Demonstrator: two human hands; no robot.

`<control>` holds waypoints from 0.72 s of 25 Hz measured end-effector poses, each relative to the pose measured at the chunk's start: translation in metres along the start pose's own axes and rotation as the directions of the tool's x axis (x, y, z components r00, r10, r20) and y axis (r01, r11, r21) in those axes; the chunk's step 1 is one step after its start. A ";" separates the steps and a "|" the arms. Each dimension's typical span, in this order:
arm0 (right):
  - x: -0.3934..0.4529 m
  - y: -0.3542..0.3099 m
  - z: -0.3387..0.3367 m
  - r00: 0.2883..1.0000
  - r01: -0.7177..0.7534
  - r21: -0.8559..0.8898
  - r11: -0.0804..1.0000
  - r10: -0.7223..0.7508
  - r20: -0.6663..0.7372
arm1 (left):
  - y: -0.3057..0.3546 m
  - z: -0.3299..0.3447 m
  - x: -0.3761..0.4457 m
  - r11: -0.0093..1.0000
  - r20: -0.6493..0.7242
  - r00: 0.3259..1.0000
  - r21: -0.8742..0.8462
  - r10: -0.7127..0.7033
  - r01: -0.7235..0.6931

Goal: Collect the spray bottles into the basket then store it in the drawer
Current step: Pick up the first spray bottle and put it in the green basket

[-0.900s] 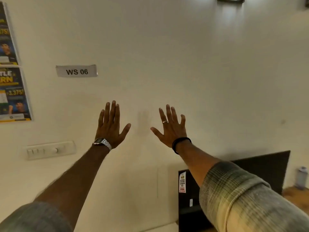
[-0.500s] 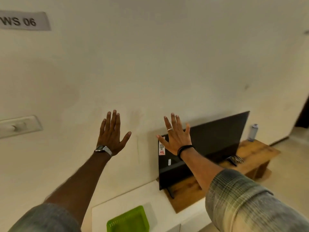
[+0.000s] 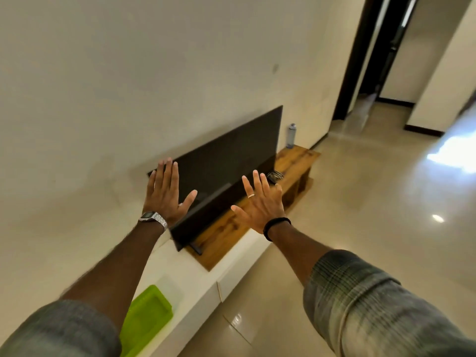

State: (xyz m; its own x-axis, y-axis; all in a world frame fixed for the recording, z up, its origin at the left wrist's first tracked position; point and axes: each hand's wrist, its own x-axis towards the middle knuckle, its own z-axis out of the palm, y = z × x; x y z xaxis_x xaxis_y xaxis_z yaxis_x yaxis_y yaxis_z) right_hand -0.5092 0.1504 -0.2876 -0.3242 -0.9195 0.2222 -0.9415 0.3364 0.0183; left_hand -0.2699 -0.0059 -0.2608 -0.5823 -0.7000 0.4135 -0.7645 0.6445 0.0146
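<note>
A lime-green plastic basket [image 3: 146, 314] sits on the low white cabinet [image 3: 195, 282] at the lower left, partly hidden by my left arm. One pale spray bottle [image 3: 291, 135] stands upright at the far end of the wooden top, against the wall. My left hand [image 3: 164, 195] and my right hand [image 3: 260, 202] are stretched out in the air in front of me, fingers spread, holding nothing, well above and away from the basket and the bottle. A drawer front shows on the white cabinet's side below the basket.
A black flat screen [image 3: 226, 166] leans on the wooden top [image 3: 296, 161] along the wall. A small dark object [image 3: 274, 174] lies by the screen's right end. Glossy tiled floor [image 3: 360, 202] spreads to the right, with a dark doorway [image 3: 371, 57] at the far end.
The view has swung down and to the right, away from the wall sign and switch plate. The basket, cabinet, screen, floor and doorway have come into view. Both hands stay spread and empty.
</note>
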 end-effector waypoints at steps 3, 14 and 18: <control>-0.022 0.064 0.028 0.995 -0.088 0.020 0.996 0.087 0.049 | 0.063 0.040 0.018 0.996 0.065 0.995 -0.034 0.079 -0.077; -0.130 0.285 0.131 0.864 -0.436 -0.036 0.899 0.430 0.264 | 0.296 0.186 0.026 0.942 0.314 0.891 -0.179 0.327 -0.283; -0.192 0.349 0.178 0.756 -0.569 -0.080 0.818 0.559 0.341 | 0.376 0.245 0.009 0.905 0.421 0.805 -0.273 0.418 -0.328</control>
State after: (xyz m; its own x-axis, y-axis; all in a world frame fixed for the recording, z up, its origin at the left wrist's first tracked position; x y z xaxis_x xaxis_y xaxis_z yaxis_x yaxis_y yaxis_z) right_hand -0.7923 0.4083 -0.4979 -0.8026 -0.5764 -0.1538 -0.5787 0.8148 -0.0335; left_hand -0.6302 0.1550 -0.4742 -0.9050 -0.4232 -0.0440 -0.4253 0.8963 0.1258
